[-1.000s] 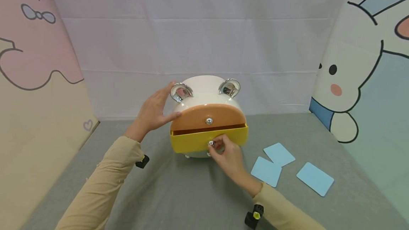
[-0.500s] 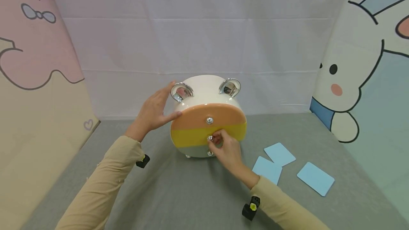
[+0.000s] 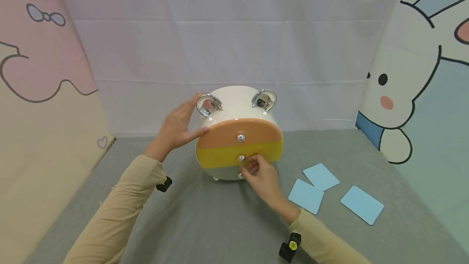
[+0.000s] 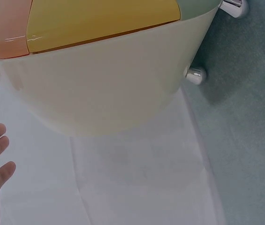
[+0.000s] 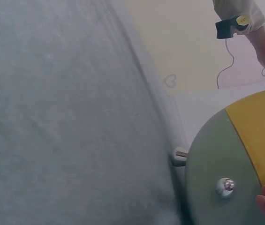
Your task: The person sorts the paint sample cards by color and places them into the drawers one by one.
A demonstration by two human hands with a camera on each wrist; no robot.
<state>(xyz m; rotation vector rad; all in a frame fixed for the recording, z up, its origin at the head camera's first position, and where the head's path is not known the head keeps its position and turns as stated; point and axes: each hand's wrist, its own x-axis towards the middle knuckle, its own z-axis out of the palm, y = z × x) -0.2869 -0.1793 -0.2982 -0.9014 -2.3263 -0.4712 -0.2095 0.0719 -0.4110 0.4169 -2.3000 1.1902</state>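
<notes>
A small rounded white drawer box (image 3: 236,99) with silver ears stands on the grey cloth. Its orange drawer (image 3: 220,135), yellow drawer (image 3: 216,158) and green drawer (image 5: 212,154) all sit flush, each with a silver knob. My left hand (image 3: 175,128) rests at the box's left side, thumb at the orange front's edge and fingers beside the ear (image 3: 209,105). Just right of the yellow drawer's knob (image 3: 241,158) is my right hand (image 3: 264,178), its thumb and fingers loosely bent, with the knob showing free of them.
Three light-blue cards lie right of the box: two overlapping cards (image 3: 306,196) (image 3: 321,177) and a separate card (image 3: 362,205). A white curtain (image 3: 234,44) hangs behind, with cartoon-printed panels on both sides.
The yellow drawer stood pulled out a little and has been pushed in flush. My right hand then let go of its knob and drew slightly back. The left hand stayed in place.
</notes>
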